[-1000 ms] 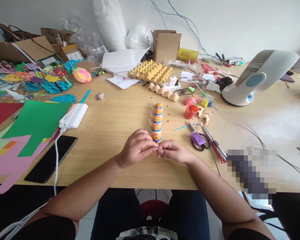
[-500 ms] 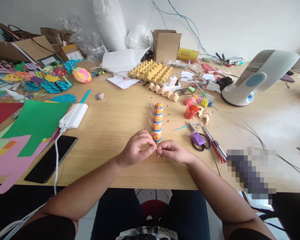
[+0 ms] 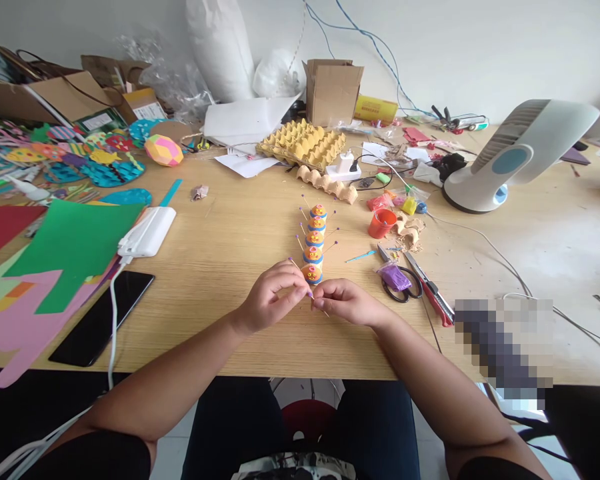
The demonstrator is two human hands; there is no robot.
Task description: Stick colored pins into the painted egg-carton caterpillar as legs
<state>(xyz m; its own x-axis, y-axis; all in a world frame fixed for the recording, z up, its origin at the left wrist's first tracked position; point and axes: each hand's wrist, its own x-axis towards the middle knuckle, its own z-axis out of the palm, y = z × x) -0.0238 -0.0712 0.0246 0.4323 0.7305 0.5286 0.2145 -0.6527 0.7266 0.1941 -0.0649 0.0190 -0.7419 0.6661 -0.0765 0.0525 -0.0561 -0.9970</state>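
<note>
A thin stick with a small purple ball on its end slants between my hands. My right hand is closed, pinching the stick just below the ball. My left hand has its thumb and forefinger together at the ball, which shows at their tips. Just beyond the fingers stands a row of egg-carton cups with orange faces and blue bands. Purple-tipped sticks rise from both sides of the row; the nearest cup has one showing on its left, partly behind my left hand.
To the right lie scissors, a purple clay packet, a utility knife and an orange-red cup. A fan stands behind them. Coloured sheets, a power bank and a phone lie left.
My left thumb and forefinger have shifted slightly, so the purple ball that they covered now shows. My right hand stays almost in place on the stick.
</note>
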